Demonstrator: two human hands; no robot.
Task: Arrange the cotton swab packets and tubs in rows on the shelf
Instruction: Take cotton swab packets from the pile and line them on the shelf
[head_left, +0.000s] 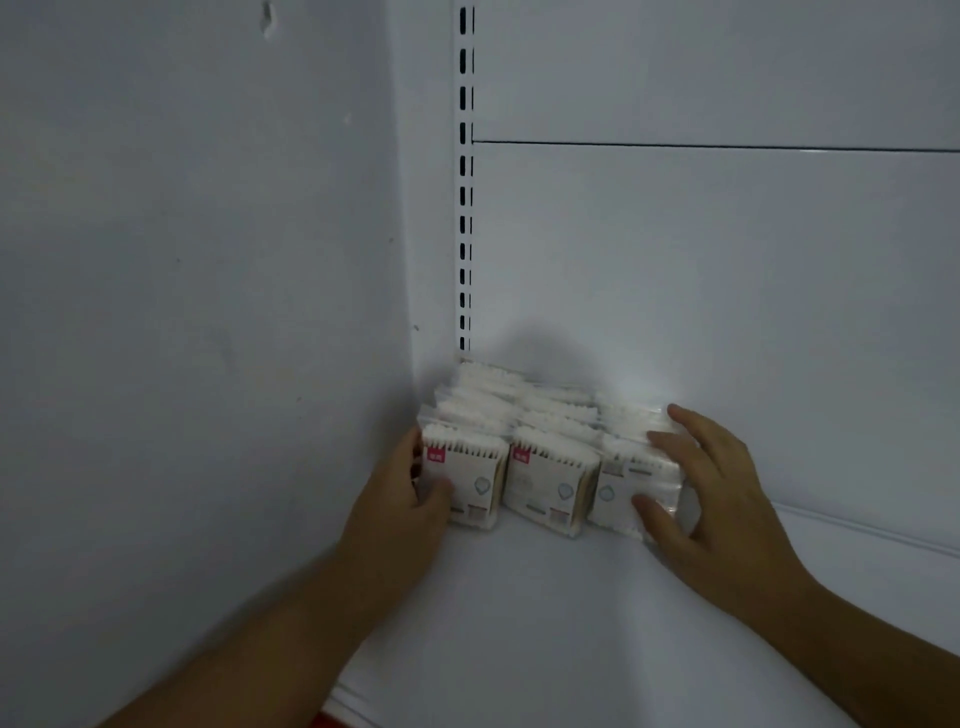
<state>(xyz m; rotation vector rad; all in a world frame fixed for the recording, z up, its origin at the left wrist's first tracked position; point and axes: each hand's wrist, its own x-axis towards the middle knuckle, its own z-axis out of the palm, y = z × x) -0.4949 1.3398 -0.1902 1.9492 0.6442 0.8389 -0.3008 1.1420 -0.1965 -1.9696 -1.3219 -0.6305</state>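
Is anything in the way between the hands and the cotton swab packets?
No, nothing visible is in the way. The left hand already presses the left side of the cotton swab packets, and the right hand presses their right side, its fingers lying on the rightmost row. The packets sit in the shelf corner.

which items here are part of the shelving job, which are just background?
Job: cotton swab packets in three rows in the corner; shelf; left hand and right hand pressing the outer rows.

Background: slotted upright; side wall; back panel. No tubs visible.
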